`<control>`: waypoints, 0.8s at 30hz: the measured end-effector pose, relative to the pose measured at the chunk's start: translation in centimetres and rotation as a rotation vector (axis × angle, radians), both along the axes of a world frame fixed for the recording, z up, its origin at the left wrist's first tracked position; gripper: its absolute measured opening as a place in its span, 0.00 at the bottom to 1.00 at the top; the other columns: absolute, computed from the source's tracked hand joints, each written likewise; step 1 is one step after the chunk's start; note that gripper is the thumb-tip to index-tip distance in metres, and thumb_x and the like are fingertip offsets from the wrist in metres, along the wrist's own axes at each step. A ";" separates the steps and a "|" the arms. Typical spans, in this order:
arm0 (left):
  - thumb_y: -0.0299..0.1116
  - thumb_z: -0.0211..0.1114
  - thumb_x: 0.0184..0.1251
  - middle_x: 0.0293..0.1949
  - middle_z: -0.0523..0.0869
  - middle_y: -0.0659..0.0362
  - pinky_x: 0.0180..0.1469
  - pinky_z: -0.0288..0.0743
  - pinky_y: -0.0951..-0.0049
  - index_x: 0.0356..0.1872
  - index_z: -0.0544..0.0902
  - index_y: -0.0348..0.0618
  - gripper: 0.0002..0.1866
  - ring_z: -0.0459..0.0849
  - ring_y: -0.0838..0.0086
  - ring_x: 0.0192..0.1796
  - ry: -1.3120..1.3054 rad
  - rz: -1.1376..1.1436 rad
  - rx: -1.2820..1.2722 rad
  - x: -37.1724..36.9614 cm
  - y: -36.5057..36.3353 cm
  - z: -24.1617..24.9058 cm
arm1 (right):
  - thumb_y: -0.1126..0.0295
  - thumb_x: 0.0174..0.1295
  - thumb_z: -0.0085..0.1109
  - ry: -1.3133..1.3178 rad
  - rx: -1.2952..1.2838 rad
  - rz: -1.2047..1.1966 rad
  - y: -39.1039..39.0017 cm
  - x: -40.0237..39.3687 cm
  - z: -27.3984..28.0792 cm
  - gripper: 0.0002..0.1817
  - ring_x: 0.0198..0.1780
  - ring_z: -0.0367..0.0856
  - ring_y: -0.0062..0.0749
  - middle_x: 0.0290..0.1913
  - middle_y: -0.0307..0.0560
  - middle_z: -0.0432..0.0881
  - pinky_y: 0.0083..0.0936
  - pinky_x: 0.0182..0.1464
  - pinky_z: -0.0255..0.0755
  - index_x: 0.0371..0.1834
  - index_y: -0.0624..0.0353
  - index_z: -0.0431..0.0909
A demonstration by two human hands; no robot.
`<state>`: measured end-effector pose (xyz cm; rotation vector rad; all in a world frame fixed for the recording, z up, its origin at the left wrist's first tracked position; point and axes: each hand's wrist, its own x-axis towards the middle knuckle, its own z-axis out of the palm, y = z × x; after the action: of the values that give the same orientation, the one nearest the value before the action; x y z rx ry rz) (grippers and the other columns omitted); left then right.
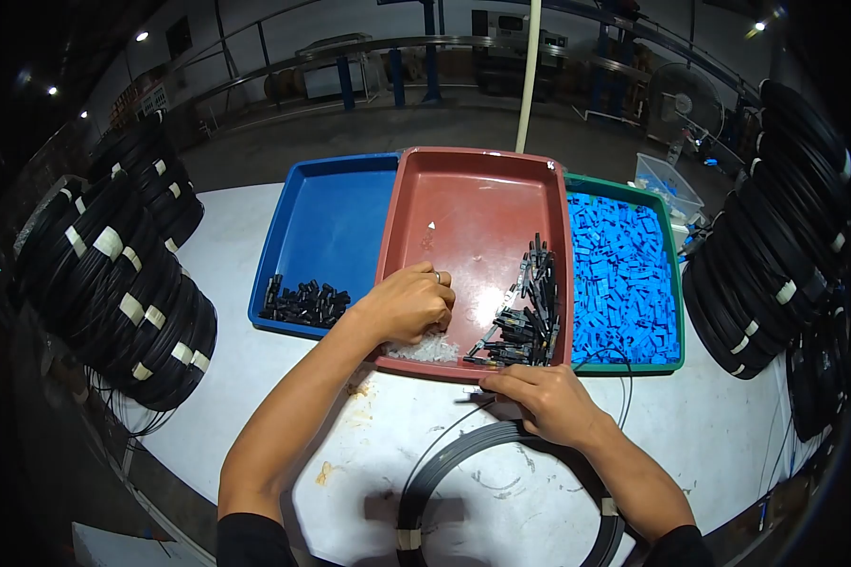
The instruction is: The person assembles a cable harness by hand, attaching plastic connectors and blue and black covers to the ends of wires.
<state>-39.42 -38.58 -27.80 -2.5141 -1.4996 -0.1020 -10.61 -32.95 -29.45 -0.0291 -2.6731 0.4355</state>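
Cable coil (pixel 482 438) below my right hand (pixel 550 402), end pinched, likely for control — left hand (pixel 409 307) curled at clear bits (pixel 430 351), can't tell catch.

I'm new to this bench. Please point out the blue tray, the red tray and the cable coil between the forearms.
Blue tray (pixel 338 222): head view, bare floor.
Red tray (pixel 477 203): head view, bare floor.
Cable coil (pixel 492 436): head view, top of ring.

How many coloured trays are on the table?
3: a blue tray on the left, a red tray in the middle and a green tray, filled with small blue pieces, on the right.
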 end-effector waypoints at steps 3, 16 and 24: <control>0.29 0.73 0.47 0.38 0.91 0.65 0.52 0.71 0.67 0.33 0.93 0.50 0.10 0.84 0.71 0.49 -0.026 0.033 0.002 0.3 -0.4 1.4 | 0.79 0.51 0.66 -0.005 -0.043 -0.010 -0.1 0.1 -0.1 0.24 0.45 0.88 0.45 0.48 0.45 0.88 0.39 0.42 0.83 0.55 0.55 0.83; 0.30 0.74 0.61 0.36 0.94 0.55 0.41 0.81 0.70 0.38 0.92 0.40 0.07 0.92 0.71 0.39 -1.019 0.215 0.236 11.4 -5.5 0.2 | 0.82 0.54 0.62 0.163 -0.199 -0.358 0.8 6.5 0.5 0.17 0.44 0.88 0.50 0.43 0.53 0.89 0.39 0.47 0.81 0.47 0.59 0.87; 0.26 0.72 0.67 0.33 0.93 0.55 0.37 0.82 0.77 0.42 0.90 0.34 0.06 0.90 0.77 0.33 -1.215 0.260 0.147 16.3 -5.0 -3.0 | 0.78 0.62 0.61 0.357 -0.196 -0.340 0.3 7.9 -2.1 0.10 0.45 0.85 0.49 0.41 0.52 0.89 0.40 0.51 0.74 0.46 0.61 0.86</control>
<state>-23.08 -43.62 -30.79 -2.0849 -1.9858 -1.8517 -2.71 -32.62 -31.56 -0.4177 -2.2110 0.5325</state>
